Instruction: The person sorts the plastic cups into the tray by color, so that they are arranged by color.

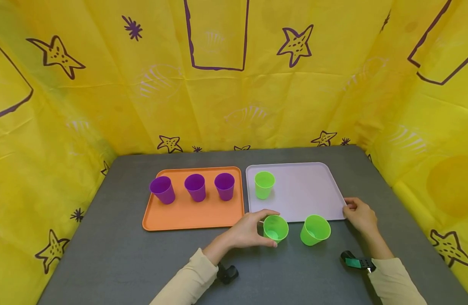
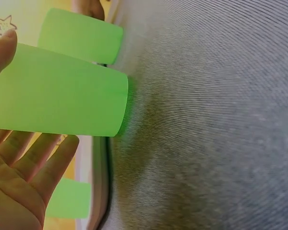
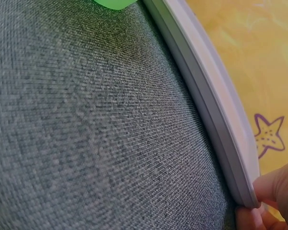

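Observation:
A green cup (image 1: 275,229) stands in front of the lilac tray, and my left hand (image 1: 253,230) grips it from its left side. In the left wrist view the thumb (image 2: 2,52) lies on one side of this cup (image 2: 62,93) and the fingers on the other. My right hand (image 1: 361,214) pinches the near right corner of the lilac tray (image 1: 302,190); the right wrist view shows thumb and fingers at that corner. Another green cup (image 1: 315,231) stands on the table between my two hands. On the tray's left part is a third green cup (image 1: 264,185).
To the left, an orange tray (image 1: 192,218) bears three purple cups (image 1: 163,190) in a row. Both trays lie side by side on a grey table (image 1: 115,258). A yellow patterned cloth (image 1: 218,97) surrounds the table's back and sides.

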Tool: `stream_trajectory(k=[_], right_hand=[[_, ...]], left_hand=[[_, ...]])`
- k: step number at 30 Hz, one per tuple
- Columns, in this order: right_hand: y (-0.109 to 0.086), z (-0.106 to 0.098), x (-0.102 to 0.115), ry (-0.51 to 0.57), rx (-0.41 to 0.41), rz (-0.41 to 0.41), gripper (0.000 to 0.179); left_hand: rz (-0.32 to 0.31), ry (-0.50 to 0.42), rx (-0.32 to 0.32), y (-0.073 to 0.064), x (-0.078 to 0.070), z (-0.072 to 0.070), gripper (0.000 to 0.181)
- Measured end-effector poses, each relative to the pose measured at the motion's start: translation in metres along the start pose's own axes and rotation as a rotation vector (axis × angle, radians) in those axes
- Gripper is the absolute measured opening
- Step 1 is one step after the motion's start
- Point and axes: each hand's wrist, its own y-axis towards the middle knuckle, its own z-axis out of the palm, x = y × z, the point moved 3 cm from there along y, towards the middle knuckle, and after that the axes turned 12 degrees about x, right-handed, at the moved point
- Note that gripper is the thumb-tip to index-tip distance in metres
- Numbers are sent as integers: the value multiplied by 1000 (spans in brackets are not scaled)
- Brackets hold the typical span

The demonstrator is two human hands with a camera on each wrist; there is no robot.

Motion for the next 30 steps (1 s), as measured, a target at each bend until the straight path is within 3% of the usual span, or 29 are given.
stream_trajectory(k=[9,20,30], right_hand=[[0,0,0,0,8,14,34],[1,0,-1,-6,16,18,35],[0,0,0,-6,8,13,35]], left_hand=[[4,-56,-37,8,-12,-14,71],[-39,3,-115,29,-28,-24,71],[-34,28,-204,53,-41,-28,73]])
